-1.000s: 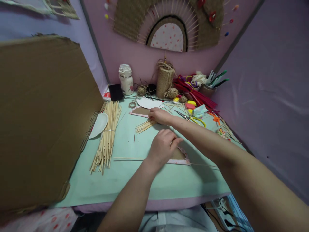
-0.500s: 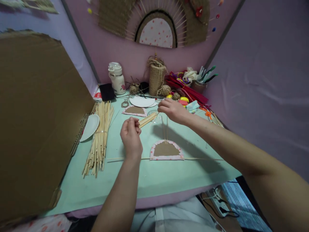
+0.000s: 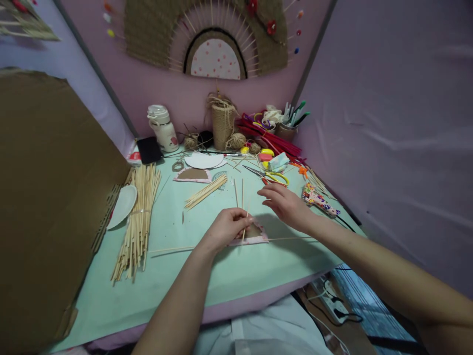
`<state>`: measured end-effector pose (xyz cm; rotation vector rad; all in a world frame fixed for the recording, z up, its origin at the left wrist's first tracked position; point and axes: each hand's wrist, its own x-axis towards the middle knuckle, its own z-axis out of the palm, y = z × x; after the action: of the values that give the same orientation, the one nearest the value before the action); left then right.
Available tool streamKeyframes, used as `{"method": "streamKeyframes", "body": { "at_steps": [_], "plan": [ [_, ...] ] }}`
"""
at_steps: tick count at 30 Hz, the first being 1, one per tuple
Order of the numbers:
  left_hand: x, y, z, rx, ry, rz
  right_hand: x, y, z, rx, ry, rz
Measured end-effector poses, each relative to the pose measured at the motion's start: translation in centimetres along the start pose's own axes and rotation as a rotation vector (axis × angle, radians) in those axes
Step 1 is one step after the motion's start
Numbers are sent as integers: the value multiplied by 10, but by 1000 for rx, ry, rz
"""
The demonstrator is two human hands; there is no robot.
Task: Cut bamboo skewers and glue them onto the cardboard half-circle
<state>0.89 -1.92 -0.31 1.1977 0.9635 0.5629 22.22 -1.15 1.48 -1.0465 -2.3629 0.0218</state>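
My left hand (image 3: 229, 228) is pinched on a thin wooden stick (image 3: 244, 232), which slants over the half-round cardboard piece (image 3: 255, 228). That piece has a white fabric edge with pink dots, and my hand covers its left part. Two thin sticks (image 3: 242, 191) extend from its curved side. One stick reaches out to the left (image 3: 172, 250) and another to the right along its straight edge. My right hand (image 3: 288, 206) hovers to the right of the piece with fingers stretched out and nothing in them.
A small pile of sticks (image 3: 206, 192) lies ahead, with scissors (image 3: 273, 177) and a flowered glue gun (image 3: 318, 199) to the right. A large stick bundle (image 3: 138, 227) and a cardboard sheet (image 3: 55, 207) are at left. A twine spool (image 3: 222, 125) and bottle (image 3: 163, 129) stand behind.
My left hand has put down the small stick pile and moved to the half-round piece, now with one stick. My right hand has come back toward me and opened. The view has shifted right.
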Motion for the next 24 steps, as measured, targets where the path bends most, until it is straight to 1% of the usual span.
{"method": "streamKeyframes", "body": {
  "at_steps": [1,3,4,5,6,7,8,9,10,12,13,14,16,18,22,23,24],
  "plan": [
    [2,-1,2,36,38,8,-4,-2,0,50,33,97],
    [4,-3,6,92,107,50,-7,-9,0,263,66,381],
    [5,-3,8,121,133,81,-7,-14,1,424,43,544],
    [5,-3,10,148,152,113,-5,-18,3,605,-14,685],
    [5,-3,12,171,162,141,-3,-23,5,784,-101,772],
    [5,-2,13,189,164,159,0,-27,7,938,-184,811],
    [4,-2,14,203,160,167,3,-29,10,1049,-230,821],
    [4,-2,14,209,158,166,6,-30,13,1118,-228,826],
    [4,-2,13,203,160,154,10,-29,16,1150,-175,842],
    [6,-4,12,174,178,115,15,-26,20,1174,-15,905],
    [7,-6,11,160,187,95,18,-25,21,1188,34,933],
    [8,-7,10,156,195,79,20,-23,22,1207,52,950],
    [10,-9,7,191,216,69,23,-20,25,1235,19,957],
    [10,-8,3,274,286,102,25,-15,29,1224,-34,979],
    [8,-3,-10,532,533,269,29,6,41,1147,-84,1082],
    [7,-2,-12,602,556,300,30,11,45,1135,-101,1102],
    [6,-1,-14,663,551,318,30,16,48,1126,-118,1119]
  ]
}}
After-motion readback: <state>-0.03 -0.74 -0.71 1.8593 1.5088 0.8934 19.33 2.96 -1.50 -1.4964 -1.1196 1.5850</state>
